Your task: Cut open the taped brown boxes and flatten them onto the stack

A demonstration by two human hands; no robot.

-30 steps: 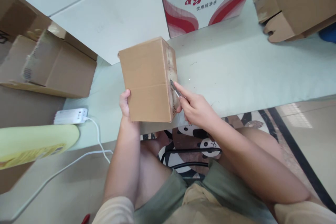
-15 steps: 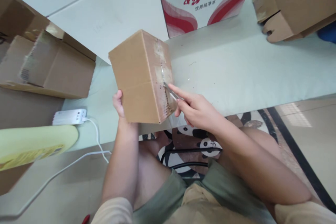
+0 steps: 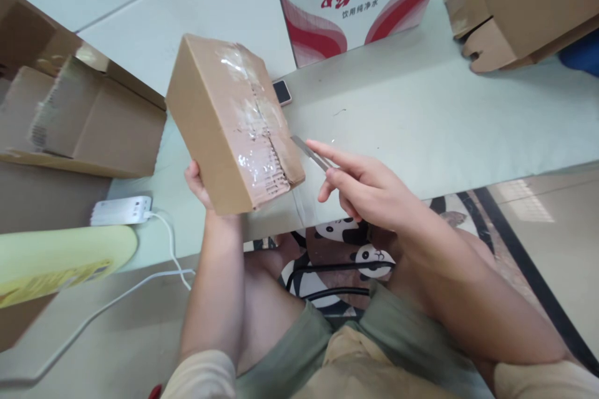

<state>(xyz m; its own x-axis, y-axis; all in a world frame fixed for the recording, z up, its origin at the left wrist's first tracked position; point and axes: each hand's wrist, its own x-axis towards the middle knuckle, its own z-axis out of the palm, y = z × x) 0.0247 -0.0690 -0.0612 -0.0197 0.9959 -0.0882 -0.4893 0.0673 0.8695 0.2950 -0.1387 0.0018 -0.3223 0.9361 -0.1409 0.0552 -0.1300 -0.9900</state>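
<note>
Cardboard box (image 3: 229, 118) tilts in left hand (image 3: 199, 184), blade (image 3: 309, 153) beside.

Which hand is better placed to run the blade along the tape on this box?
The right hand, most likely. It holds the thin blade, whose tip sits beside the taped seam of the cardboard box. The left hand grips the box from underneath, tilting its taped face up.

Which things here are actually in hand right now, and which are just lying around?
In hand:
- small brown taped cardboard box, held by the left hand
- thin grey metal blade, held in the right hand

Lying about:
- red and white printed carton
- dark phone
- white power strip
- open brown cardboard boxes
- pale green table
</note>
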